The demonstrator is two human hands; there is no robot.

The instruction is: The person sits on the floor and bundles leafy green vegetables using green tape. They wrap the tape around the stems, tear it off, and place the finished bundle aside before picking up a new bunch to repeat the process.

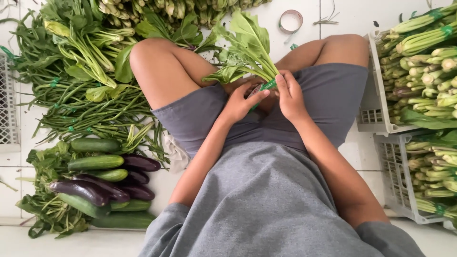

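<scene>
Both hands on the greens [245,45] in the lap. Left hand [240,102] closed round the stems, right hand [290,95] pinching green tape [266,86] onto them. Advice: keep stems squeezed tight, tape low and taut, leaves clear. Crates [376,90] right, cucumbers [95,163] left on floor.

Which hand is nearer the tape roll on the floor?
Right. The right hand grips the greens' stems just below the tape roll; the left hand lies farther left.
</scene>
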